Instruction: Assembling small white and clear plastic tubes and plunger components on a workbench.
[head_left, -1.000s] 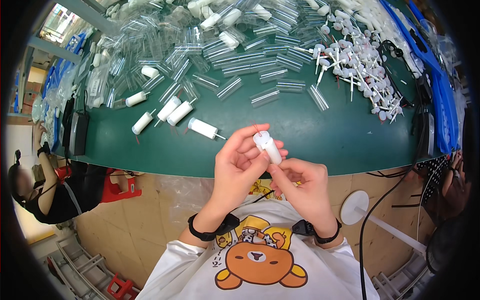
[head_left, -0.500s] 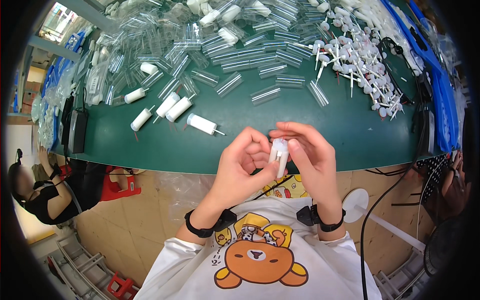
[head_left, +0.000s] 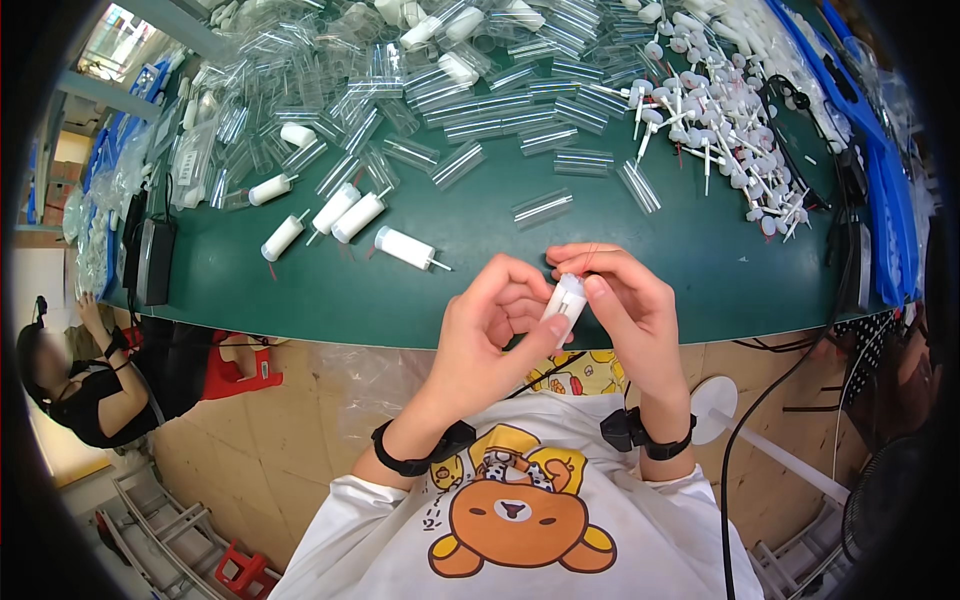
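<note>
Close to the table's front edge, I hold a small white cylinder (head_left: 566,302) with a translucent cap and thin red wires at its upper end. My left hand (head_left: 497,325) grips its lower body between thumb and curled fingers. Around the capped end bends my right hand (head_left: 632,302), thumb against the cap and fingertips by the red wires. Whether those fingertips pinch the wires is hidden. Beyond my hands lies a clear plastic tube (head_left: 542,208). To the left rest several similar white cylinders (head_left: 405,248) with thin white stems.
Clear tubes (head_left: 480,125) are heaped across the back of the green table (head_left: 480,290). White stemmed discs with red wires (head_left: 745,150) pile up at the right, beside a blue tray edge (head_left: 885,200). A black adapter (head_left: 155,262) stands at left; a person (head_left: 100,390) sits beyond.
The cylinder has tilted, its capped end turning rightward. Its red wires show more plainly above my right fingers. One clear tube beyond my hands has shifted slightly nearer and to the right.
</note>
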